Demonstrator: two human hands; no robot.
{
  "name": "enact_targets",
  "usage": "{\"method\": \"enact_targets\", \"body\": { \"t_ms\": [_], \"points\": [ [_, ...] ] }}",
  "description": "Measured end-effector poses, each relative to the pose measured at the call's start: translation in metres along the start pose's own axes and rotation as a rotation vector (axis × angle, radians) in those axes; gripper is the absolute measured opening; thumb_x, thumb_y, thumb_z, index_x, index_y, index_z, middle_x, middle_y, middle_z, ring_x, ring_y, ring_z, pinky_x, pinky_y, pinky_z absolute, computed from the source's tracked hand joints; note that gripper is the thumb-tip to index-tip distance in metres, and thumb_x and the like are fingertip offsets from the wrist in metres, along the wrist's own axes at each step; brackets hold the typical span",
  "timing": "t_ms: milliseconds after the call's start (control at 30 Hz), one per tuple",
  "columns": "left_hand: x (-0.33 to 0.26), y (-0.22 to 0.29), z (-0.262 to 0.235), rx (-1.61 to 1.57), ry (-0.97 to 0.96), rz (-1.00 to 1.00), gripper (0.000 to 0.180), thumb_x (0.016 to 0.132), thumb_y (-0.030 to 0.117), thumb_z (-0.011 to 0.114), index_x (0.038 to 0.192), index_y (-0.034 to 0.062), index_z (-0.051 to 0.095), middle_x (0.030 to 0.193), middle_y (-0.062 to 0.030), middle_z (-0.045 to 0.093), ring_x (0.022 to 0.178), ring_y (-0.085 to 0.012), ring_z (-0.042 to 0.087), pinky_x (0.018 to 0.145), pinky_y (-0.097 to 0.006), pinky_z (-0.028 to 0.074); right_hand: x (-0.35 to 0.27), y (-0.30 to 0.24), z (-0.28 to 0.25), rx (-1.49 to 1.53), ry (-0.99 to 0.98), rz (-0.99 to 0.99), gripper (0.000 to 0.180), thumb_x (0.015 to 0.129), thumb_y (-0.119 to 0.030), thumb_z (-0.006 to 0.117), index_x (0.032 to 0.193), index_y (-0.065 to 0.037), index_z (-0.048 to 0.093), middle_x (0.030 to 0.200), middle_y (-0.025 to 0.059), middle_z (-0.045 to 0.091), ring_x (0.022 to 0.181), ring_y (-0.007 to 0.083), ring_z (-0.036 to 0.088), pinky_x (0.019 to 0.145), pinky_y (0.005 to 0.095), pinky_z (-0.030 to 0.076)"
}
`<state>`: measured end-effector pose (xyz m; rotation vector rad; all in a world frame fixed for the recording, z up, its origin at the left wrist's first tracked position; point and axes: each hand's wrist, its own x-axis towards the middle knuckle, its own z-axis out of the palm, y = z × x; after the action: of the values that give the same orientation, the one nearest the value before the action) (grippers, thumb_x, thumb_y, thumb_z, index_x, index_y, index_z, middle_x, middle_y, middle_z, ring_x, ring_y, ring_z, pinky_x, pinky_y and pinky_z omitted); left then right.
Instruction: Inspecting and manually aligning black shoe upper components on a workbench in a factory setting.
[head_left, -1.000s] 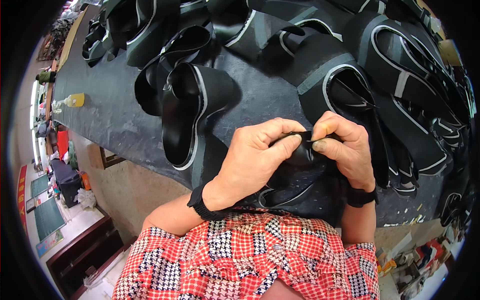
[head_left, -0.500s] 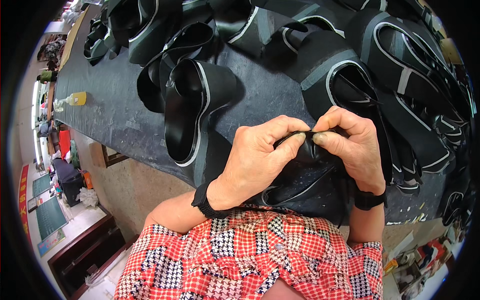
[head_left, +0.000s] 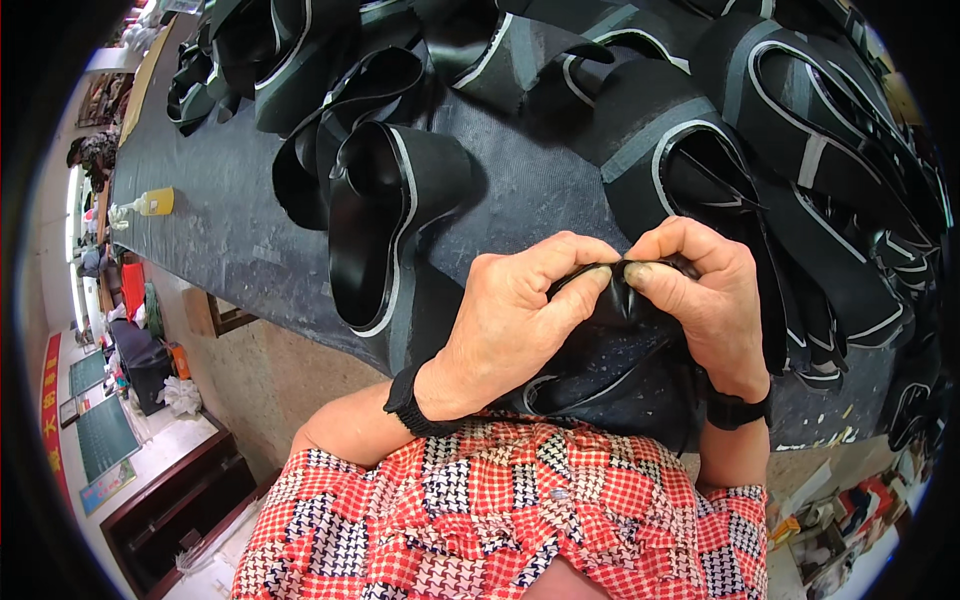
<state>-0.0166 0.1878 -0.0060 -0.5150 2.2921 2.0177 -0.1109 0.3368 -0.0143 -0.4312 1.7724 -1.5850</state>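
My left hand and my right hand meet over the near edge of the table. Each is closed in a pinch, thumb against bent fingers, on the rim of a black leather shoe upper. The two thumb tips almost touch, and the rim folds into a small crease between them. Most of this upper hangs below my hands, partly hidden by them. Left of my left hand stands another black upper with white tape along its edge.
More black uppers with white and grey tape lie heaped across the back and right of the dark-covered table. A small bottle of yellow liquid sits near the left edge. Beyond it are a black bag and a dark wooden cabinet.
Both hands keep nearly the same pinch on the upper's rim. My right fingers have shifted very slightly; the view has moved a little.
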Motion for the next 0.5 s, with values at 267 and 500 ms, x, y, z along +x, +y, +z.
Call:
{"method": "enact_targets", "body": {
  "t_ms": [267,500],
  "points": [
    [0.003,-0.006,0.001,-0.024,-0.006,0.013,0.013,0.083,0.003,0.058,0.095,-0.0011,0.062,0.078,0.0009,0.06,0.068,-0.0022,0.05,0.06,-0.016,0.04,-0.003,0.001,0.006,-0.006,0.069,-0.01,0.007,0.075,0.0,0.062,0.082,0.001,0.062,0.067,-0.0026,0.056,0.058,0.0012,0.046,0.051,0.0169,0.037],
    [0.001,-0.011,0.008,0.085,0.204,0.147,0.009,0.082,0.002,0.059,0.09,-0.0013,0.062,0.072,0.0,0.059,0.063,-0.0027,0.051,0.055,-0.017,0.041,-0.002,-0.002,0.022,-0.181,0.178,-0.208,0.007,0.073,0.002,0.063,0.08,0.001,0.06,0.069,0.0045,0.057,0.057,0.0073,0.053,0.051,0.021,0.042]
  ]
}}
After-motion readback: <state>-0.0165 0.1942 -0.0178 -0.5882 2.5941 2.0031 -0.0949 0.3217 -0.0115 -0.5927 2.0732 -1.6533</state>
